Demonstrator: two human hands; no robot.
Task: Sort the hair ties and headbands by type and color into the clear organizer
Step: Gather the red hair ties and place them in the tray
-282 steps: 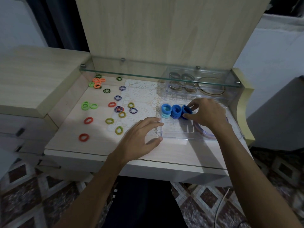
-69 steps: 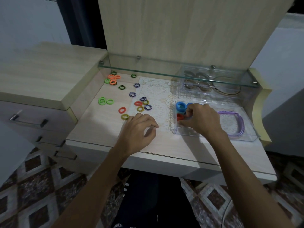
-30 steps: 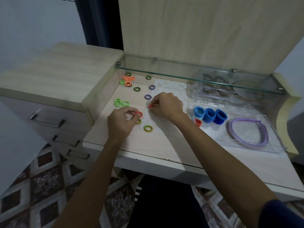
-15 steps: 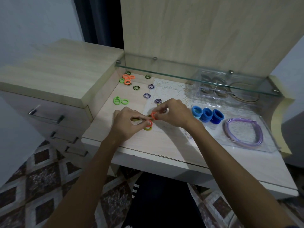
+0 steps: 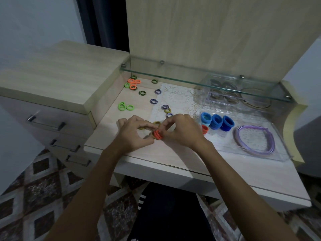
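left of the clear organizer point(image 5: 225, 145), right hand point(image 5: 182, 131) and left hand point(image 5: 133, 134) both pinch the red ties point(image 5: 157, 134); loose stack could spill in transit.

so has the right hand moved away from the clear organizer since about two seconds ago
Yes. The right hand was inside the clear organizer by the blue hair ties; now it is left of the tray over the desk, pinching red hair ties with the left hand.

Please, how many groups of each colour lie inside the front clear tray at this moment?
Blue stacks: 3
Red pile: 1
Purple headband bundle: 1
Total: 5
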